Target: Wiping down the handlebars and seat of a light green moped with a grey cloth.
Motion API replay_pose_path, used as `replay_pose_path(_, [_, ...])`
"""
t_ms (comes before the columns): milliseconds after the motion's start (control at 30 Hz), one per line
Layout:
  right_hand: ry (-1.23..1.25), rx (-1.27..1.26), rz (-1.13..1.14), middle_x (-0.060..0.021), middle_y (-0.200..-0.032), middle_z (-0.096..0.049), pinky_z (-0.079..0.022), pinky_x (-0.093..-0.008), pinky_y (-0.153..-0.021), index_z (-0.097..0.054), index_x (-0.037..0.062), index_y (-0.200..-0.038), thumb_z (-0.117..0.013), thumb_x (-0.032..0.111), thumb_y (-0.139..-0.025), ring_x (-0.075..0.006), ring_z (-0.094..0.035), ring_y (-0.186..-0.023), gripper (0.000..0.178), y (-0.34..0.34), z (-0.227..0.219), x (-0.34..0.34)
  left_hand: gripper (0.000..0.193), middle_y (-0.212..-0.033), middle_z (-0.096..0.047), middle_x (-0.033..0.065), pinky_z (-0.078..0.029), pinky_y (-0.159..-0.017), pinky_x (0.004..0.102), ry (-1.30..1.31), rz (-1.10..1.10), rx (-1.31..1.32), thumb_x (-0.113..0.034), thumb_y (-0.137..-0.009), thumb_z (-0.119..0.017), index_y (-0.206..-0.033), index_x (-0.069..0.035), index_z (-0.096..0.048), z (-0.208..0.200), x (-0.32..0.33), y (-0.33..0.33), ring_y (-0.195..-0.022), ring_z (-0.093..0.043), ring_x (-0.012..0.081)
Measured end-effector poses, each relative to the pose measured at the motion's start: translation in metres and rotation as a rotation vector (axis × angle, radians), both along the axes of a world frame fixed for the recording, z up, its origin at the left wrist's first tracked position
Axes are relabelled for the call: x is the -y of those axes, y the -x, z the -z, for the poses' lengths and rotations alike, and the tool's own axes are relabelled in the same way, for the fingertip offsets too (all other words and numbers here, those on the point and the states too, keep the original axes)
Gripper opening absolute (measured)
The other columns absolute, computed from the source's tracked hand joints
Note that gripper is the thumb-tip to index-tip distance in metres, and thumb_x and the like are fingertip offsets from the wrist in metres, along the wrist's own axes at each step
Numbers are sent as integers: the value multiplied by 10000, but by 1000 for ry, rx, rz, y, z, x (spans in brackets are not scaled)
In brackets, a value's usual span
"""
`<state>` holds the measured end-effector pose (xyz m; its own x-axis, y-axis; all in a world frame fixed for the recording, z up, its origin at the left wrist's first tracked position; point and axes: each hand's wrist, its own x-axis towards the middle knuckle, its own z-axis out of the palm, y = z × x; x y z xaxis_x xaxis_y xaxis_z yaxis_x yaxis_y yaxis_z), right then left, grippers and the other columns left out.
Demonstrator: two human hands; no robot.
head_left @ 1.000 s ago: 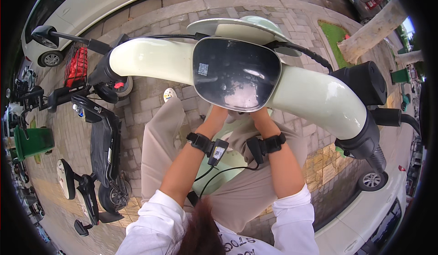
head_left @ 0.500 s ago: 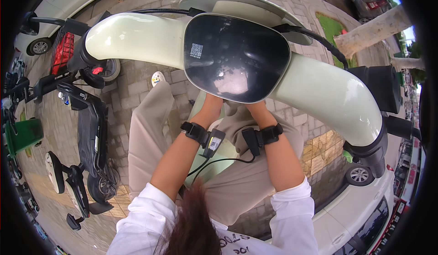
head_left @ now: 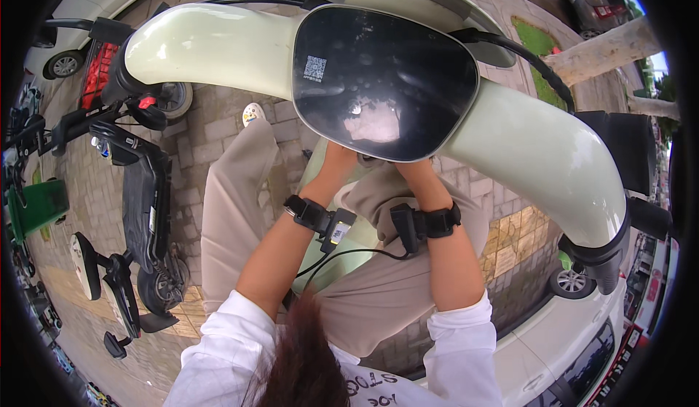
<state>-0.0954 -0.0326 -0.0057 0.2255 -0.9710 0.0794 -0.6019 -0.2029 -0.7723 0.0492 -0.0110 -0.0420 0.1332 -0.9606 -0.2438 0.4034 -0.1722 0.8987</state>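
Observation:
In front of me is a pale green electric scooter, its glossy black display panel [head_left: 386, 79] set between the left handlebar cover [head_left: 211, 46] and the right handlebar cover [head_left: 539, 152]. Both my arms reach forward under the panel's lower edge. Only the back of my left hand [head_left: 340, 163] shows, and a little of my right hand [head_left: 415, 170] to its right. The panel hides the fingers of both, so what they touch or hold is out of sight. Each wrist wears a black strap with a small device, joined by a black cable [head_left: 357, 253].
A black scooter [head_left: 145, 196] stands on the paving at the left, with a green bin [head_left: 40, 207] beyond it. White cars are parked at the upper left and lower right. A tree trunk [head_left: 601, 52] rises at the upper right.
The scooter's handlebars and panel appear slightly larger and a little higher in view. Both hands stay under the panel, with the right forearm shifted slightly.

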Motion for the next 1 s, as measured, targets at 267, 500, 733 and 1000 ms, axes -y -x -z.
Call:
replay_pose_path(267, [37,-32,-52,-146,-1088,-506,-371,-367,-856,-526,64,-1056,-474,19,-735,-295,-469,-1012,328,0,5,3,242,-1010,-520,99,-390,-799,274,171,-96,366,-78,-817,-449,-1029,37,-470,68,21,7,-939,-483,176])
replay_pose_path(500, [113,-48,-87,-149,-1115,-493,-357,-370,-877,-517,65,-1074,-473,25,-739,-297,-453,-1037,340,-2,2,10,284,-1045,-504,139,-402,-802,308,189,496,942,-46,-776,-504,-1048,28,-463,14,33,-12,-942,-484,221])
replay_pose_path(733, [500,-352,-250,-184,-998,-480,-374,-343,-788,-458,-42,-1039,-569,1,-677,-309,-457,-917,380,-3,3,10,306,-1037,-512,136,-406,-796,310,322,410,915,-55,-764,-532,-1052,23,-464,14,28,-19,-936,-483,208])
replay_pose_path(1000, [278,-300,-204,-163,-984,-501,-377,-356,-790,-505,-3,-1005,-581,106,-701,-286,-473,-914,332,-9,-2,13,256,-913,-551,134,-417,-736,340,580,488,903,-166,-734,-529,-935,-7,-522,31,45,-27,-844,-526,244])
